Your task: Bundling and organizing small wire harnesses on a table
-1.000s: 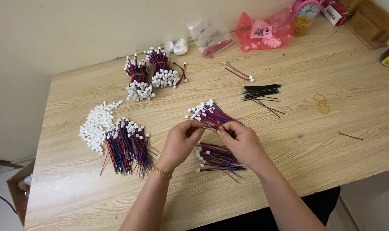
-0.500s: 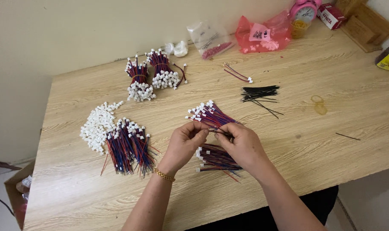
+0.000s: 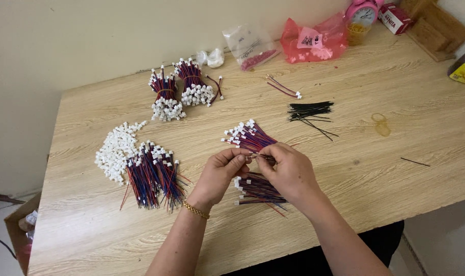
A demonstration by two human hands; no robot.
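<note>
My left hand (image 3: 222,173) and my right hand (image 3: 290,170) meet above the wooden table (image 3: 396,153) and together pinch a bundle of red-and-blue wires with white connectors (image 3: 248,136). The connector ends fan out to the upper left of my fingers. Under my right hand lies a second small bunch of the same wires (image 3: 257,189). A gold bracelet is on my left wrist.
A loose heap of wires (image 3: 153,176) and a pile of white connectors (image 3: 115,149) lie at the left. Two tied wire bundles (image 3: 179,92) stand further back. Black ties (image 3: 309,111), a rubber band (image 3: 380,121), plastic bags and a pink clock (image 3: 364,11) sit toward the far right.
My hands and the held bundle stay in nearly the same place; the fingers have shifted slightly around the wires.
</note>
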